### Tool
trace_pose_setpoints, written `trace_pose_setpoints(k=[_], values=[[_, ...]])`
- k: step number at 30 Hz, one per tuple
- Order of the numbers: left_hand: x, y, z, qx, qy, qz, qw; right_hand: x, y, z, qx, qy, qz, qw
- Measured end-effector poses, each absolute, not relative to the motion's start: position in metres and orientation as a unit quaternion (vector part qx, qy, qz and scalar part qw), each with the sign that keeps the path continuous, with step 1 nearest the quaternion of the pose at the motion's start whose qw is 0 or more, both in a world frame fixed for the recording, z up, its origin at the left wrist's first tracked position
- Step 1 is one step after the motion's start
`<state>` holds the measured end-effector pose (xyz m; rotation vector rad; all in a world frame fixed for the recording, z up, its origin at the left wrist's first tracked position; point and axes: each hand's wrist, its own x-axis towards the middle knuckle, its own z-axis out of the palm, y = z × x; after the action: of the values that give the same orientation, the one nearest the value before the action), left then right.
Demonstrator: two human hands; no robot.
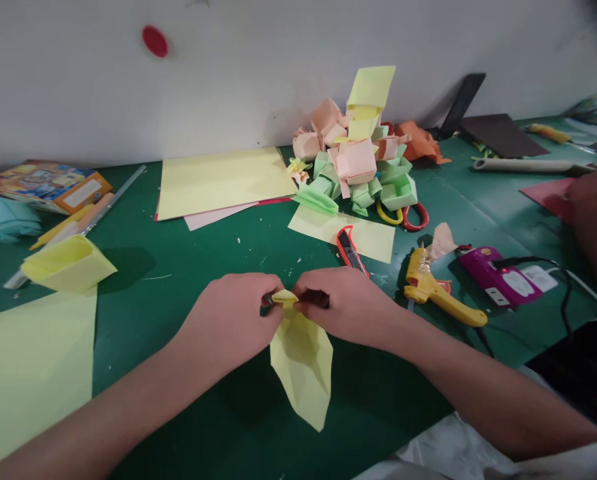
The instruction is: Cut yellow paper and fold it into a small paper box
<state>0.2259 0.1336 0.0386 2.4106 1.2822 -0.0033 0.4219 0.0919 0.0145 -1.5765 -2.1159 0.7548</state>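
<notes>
yellow paper (303, 367) seemingly pinched by both hands (236, 313), red cutter (349, 249) just beyond.

Right of your hands (303, 303), you have a yellow glue gun (441, 293) beside a purple power adapter (501, 275); far beyond them, a red disc (155, 41) on the wall (228, 80).

Matt paper, creased: held piece (306, 367). Flat sheets (223, 183), smooth matt paper. Folded pile (356, 160), crumply matt paper. Glue gun (441, 297), yellow plastic. Purple box (501, 275), glossy plastic. Table (188, 257), smooth, slight sheen. Wall (238, 73), smooth, mostly matt.
</notes>
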Motion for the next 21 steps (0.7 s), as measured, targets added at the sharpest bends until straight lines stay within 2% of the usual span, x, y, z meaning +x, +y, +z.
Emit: trace_pose_setpoints(k=[5, 12, 21], values=[[0.221, 0.136, 0.033, 0.877, 0.449, 0.010, 0.170, 0.422, 0.093, 0.012, -0.543, -0.752, 0.271, 0.258], [0.217, 0.133, 0.026, 0.891, 0.428, 0.052, 0.141, 0.424, 0.093, 0.011, -0.571, -0.712, 0.312, 0.264], [0.217, 0.133, 0.024, 0.892, 0.393, 0.075, 0.212, 0.427, 0.094, 0.004, -0.506, -0.741, 0.318, 0.307]])
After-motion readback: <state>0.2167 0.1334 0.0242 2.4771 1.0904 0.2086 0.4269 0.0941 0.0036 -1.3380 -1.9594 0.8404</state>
